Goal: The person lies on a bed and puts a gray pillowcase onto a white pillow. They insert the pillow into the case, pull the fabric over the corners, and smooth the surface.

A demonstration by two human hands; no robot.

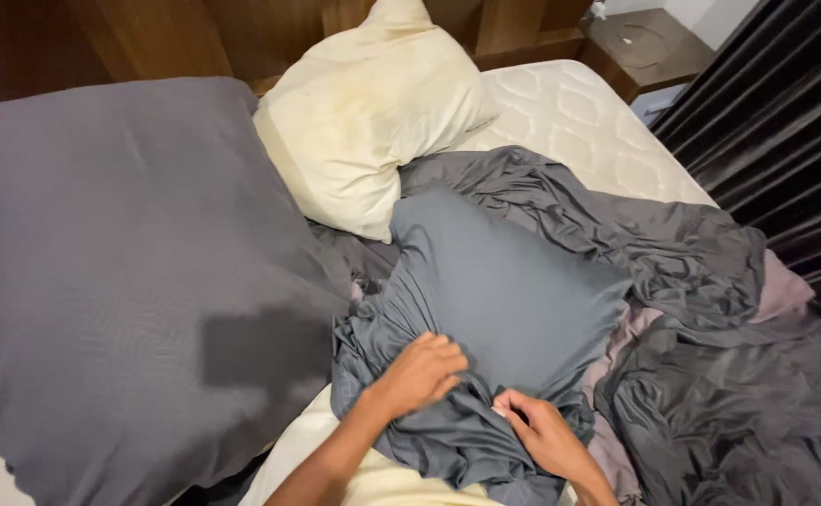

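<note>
Both hands are down at the near edge of the bed, working on a blue-grey pillowcase (495, 290) that's partly pulled over a pillow lying in the middle of the mattress. The left hand (421, 373) rests on the bunched-up open end of the case, fingers curled and close together, gripping a fold of the fabric. The right hand (543, 433) is just beside it, touching the same gathered cloth, thumb and fingertips pinching the hem. Under the wrists a bit of cream pillow (373, 478) pokes out at the bottom edge.

To the left there's a big dark grey pillow (120, 272) propped up, taking most of that side. Behind it a bare cream pillow with yellowish stains (373, 112) leans against the wooden headboard (195, 37). Crumpled dark grey sheets (710, 375) pile up on the right, over the white quilted mattress (579, 122). Dark curtains (785, 122) hang at far right. No labels visible anywhere.
</note>
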